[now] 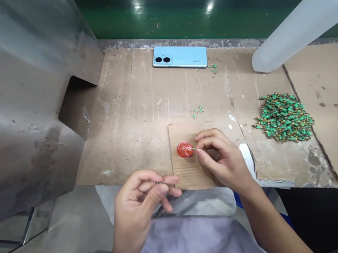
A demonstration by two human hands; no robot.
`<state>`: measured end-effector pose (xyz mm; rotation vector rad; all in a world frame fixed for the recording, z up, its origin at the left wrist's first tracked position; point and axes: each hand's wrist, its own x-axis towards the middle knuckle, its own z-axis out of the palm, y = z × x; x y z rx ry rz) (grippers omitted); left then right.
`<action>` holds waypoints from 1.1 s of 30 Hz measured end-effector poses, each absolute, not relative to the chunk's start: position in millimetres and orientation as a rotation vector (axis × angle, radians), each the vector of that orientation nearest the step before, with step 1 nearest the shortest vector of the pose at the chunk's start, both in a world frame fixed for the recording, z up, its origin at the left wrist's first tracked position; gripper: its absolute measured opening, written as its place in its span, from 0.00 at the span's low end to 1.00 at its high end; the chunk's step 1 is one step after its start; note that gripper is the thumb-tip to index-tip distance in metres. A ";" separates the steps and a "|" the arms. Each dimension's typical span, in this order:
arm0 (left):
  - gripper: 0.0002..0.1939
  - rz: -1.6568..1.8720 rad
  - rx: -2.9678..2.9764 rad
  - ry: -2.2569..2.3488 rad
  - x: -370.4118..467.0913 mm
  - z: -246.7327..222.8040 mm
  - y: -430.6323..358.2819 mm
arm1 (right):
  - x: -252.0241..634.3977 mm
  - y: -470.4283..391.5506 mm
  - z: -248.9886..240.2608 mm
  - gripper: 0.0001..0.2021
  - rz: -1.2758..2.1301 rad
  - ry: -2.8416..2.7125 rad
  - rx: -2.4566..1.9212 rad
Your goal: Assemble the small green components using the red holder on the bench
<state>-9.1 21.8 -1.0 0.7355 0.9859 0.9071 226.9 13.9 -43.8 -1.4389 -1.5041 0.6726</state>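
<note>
From where I stand, the riskiest spot is the middle of the frame, where the right hand (226,160) has a tiny green piece (194,148) pinched between thumb and finger, right at the edge of a small round dish (177,151) of glossy red stuff (186,149). The grip is narrow and the piece barely shows past the fingertips, so I'd say a slight slip could drop it into the red, or bring a fingertip down in it. The dish looks shallow, and it sits on a loose-looking cardboard pad (193,178); a knuckle against the rim, or a nudge to the pad, could slide it or spill it.

The left hand (138,200), lower centre, has its thumb closed over the fingers with small dark bits (158,183) between them. I can't tell how many. If that thumb eases off, they could fall near the pad's edge or off the tabletop (137,127).

The big green heap (284,118) at the right is loosely piled, and the right forearm lies near enough that a careless elbow might scatter it. The few pieces (198,110) above the pad could easily be brushed away too.
</note>
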 end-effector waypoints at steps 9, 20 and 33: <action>0.03 0.928 0.841 1.010 -10.1 -1.4 22.9 | 227.7 14.1 -42.8 0.05 0.683 -1.516 -1.432; 0.11 0.868 0.860 1.081 -9.8 -0.2 21.6 | 227.4 13.9 -43.4 0.04 0.693 -1.488 -1.430; 0.04 0.888 0.971 1.019 0.1 5.8 18.6 | 212.1 -19.3 -14.7 0.07 0.780 -1.421 -1.256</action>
